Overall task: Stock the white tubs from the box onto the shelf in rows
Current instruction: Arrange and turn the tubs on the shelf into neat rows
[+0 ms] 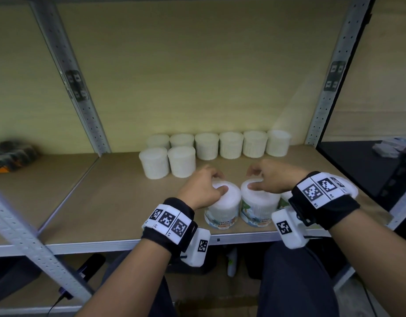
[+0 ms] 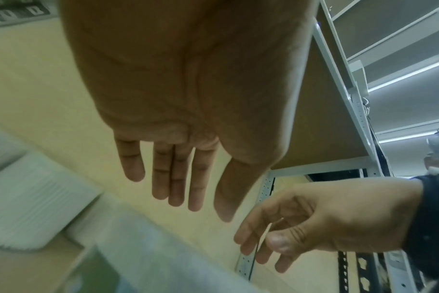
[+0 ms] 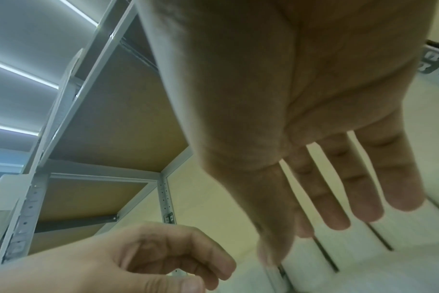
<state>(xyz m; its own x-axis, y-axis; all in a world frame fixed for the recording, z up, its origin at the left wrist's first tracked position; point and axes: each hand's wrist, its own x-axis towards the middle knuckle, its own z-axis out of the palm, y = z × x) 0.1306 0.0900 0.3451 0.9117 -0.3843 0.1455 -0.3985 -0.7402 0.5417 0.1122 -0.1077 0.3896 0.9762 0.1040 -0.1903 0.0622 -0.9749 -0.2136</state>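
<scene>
Six white tubs (image 1: 230,145) line the back of the shelf board (image 1: 119,197), and two more (image 1: 181,161) stand in front of them at the left. Two labelled tubs (image 1: 222,211) (image 1: 258,211) stand upright near the front edge. A third tub (image 1: 285,200) is mostly hidden behind my right wrist. My left hand (image 1: 205,186) is over the left tub's lid and my right hand (image 1: 273,177) over the right one. In the wrist views the left hand (image 2: 208,210) and right hand (image 3: 288,245) have straight, spread fingers and hold nothing.
Perforated metal uprights (image 1: 83,106) (image 1: 328,92) flank the bay. Dark items (image 1: 12,154) lie on the neighbouring shelf at the left. A dark table (image 1: 357,170) with small packs stands at the right. Bare board lies between the front tubs and the rows.
</scene>
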